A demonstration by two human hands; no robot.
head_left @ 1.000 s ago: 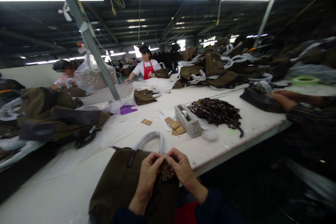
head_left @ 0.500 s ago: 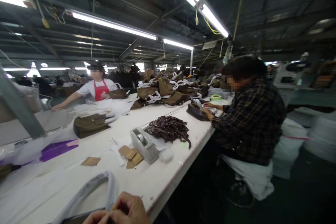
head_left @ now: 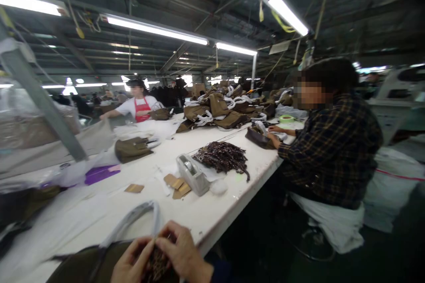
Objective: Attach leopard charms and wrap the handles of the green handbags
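At the bottom of the head view lies an olive-brown bag (head_left: 79, 263) with an upright handle (head_left: 133, 216) wrapped in pale material. My left hand (head_left: 134, 258) and my right hand (head_left: 182, 250) meet over the bag, beside the base of that handle. Both hands are closed, thumbs and forefingers pinched together at one spot. What they pinch is too small to make out. Just under the fingertips shows a dark, speckled brown bunch (head_left: 158, 263).
A tape dispenser (head_left: 192, 174), brown cards (head_left: 177, 185) and a heap of dark straps (head_left: 222, 157) lie on the white table (head_left: 229, 203). Bags are piled behind. A person in plaid (head_left: 332, 154) sits right; another in a red apron (head_left: 142, 108) stands across.
The view has shifted, so more of the bag and both hands shows. My hands appear higher in the picture, still pinched together, and the dark speckled bunch has come into sight.
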